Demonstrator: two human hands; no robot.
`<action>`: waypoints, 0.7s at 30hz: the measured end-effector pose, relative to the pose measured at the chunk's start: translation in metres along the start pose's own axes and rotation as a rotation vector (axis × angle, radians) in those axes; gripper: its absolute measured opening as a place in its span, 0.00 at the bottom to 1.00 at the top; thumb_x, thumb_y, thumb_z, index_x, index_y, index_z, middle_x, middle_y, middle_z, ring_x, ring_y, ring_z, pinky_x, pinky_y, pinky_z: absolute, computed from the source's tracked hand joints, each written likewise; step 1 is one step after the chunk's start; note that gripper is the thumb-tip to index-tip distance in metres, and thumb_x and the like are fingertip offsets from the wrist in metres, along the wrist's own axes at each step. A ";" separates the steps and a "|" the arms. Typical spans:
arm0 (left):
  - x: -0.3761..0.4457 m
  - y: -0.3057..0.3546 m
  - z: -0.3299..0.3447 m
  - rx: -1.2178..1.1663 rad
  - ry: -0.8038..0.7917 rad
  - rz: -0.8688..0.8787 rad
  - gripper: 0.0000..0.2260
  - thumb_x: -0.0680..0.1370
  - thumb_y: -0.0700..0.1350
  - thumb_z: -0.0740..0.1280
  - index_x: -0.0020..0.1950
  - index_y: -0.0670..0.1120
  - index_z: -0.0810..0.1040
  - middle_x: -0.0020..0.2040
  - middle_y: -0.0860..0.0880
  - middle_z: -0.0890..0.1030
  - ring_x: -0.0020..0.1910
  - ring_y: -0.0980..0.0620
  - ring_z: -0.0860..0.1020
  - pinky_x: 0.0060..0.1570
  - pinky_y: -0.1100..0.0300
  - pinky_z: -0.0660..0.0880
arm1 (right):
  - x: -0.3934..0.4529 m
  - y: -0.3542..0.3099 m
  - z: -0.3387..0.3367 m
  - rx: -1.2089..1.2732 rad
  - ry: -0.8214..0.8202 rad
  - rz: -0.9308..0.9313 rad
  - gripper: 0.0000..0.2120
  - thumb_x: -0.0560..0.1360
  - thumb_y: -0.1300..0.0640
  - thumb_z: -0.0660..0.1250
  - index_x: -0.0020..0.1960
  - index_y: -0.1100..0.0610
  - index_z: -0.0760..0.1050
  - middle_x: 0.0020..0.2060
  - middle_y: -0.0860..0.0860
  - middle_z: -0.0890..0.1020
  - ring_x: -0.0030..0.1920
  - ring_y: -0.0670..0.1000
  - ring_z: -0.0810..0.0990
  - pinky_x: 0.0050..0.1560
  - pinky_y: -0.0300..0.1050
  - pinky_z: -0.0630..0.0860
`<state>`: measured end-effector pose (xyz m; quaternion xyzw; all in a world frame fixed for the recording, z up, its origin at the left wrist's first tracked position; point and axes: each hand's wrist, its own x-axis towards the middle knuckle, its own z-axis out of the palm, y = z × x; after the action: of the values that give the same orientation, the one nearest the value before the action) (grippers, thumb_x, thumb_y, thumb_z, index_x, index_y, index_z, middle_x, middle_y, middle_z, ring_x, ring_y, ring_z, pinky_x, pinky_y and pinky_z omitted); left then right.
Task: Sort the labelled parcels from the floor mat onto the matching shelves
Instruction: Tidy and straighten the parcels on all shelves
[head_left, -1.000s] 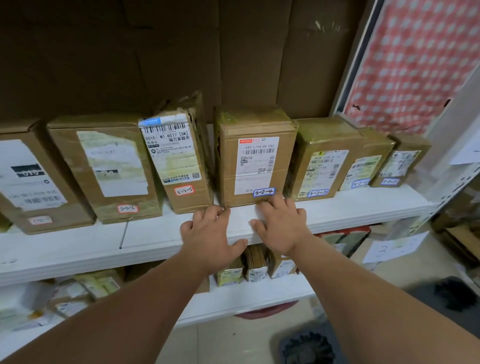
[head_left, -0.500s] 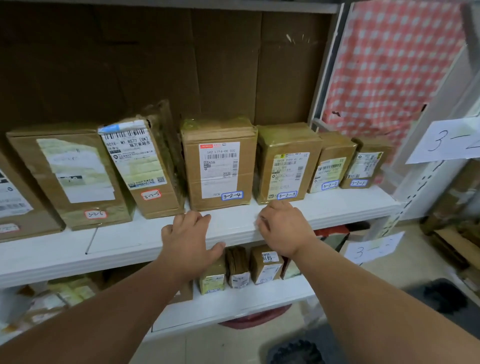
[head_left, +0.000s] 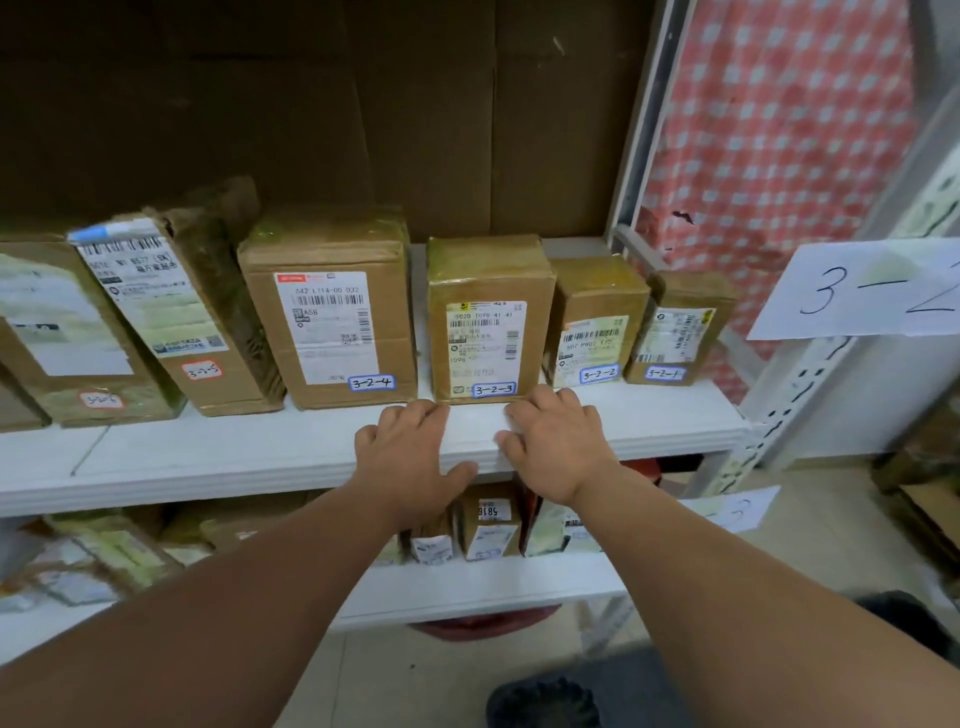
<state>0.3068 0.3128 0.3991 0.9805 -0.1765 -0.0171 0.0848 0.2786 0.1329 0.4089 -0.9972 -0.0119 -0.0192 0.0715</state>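
My left hand (head_left: 410, 452) and right hand (head_left: 553, 449): empty, fingers relaxed, resting on the white shelf (head_left: 260, 452) edge. Behind them: parcel 3-2-3 (head_left: 491, 317), upright between parcel 3-2-4 (head_left: 332, 312) and parcel 3-2-2 (head_left: 597, 319). To finish well, I should square its face flush, sticker outward.

Brown cardboard parcels (head_left: 488, 317) wrapped in glossy tape, paper labels; smooth white-painted shelf (head_left: 260, 452); red checked cloth (head_left: 779, 156) hanging behind.

Even, soft indoor light brightens the white shelf (head_left: 270, 447); the cardboard backing (head_left: 311, 104) above sits in dim shadow. Wide-angle distortion bends the right edge, and near corners blur slightly.
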 end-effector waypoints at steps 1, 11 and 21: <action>0.002 0.001 0.000 0.003 -0.005 -0.011 0.34 0.77 0.65 0.59 0.79 0.53 0.54 0.77 0.53 0.59 0.73 0.48 0.58 0.69 0.47 0.57 | 0.001 0.001 0.000 0.005 0.002 -0.007 0.19 0.81 0.43 0.53 0.67 0.51 0.69 0.63 0.50 0.69 0.63 0.55 0.65 0.62 0.54 0.64; 0.010 0.011 0.004 0.022 -0.003 -0.091 0.36 0.75 0.67 0.61 0.78 0.55 0.55 0.75 0.54 0.60 0.72 0.48 0.58 0.67 0.46 0.59 | 0.009 0.014 0.004 0.043 0.022 -0.073 0.20 0.81 0.42 0.53 0.67 0.51 0.69 0.63 0.49 0.68 0.62 0.54 0.65 0.61 0.53 0.66; 0.004 0.020 0.003 0.043 0.013 -0.116 0.35 0.76 0.67 0.60 0.78 0.54 0.56 0.75 0.53 0.61 0.72 0.48 0.58 0.70 0.46 0.58 | 0.007 0.029 0.002 0.082 0.007 -0.139 0.18 0.82 0.46 0.54 0.65 0.53 0.72 0.64 0.50 0.71 0.62 0.54 0.67 0.61 0.52 0.66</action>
<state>0.3040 0.2924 0.3997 0.9908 -0.1191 -0.0120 0.0638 0.2861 0.1047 0.4034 -0.9901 -0.0818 -0.0270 0.1109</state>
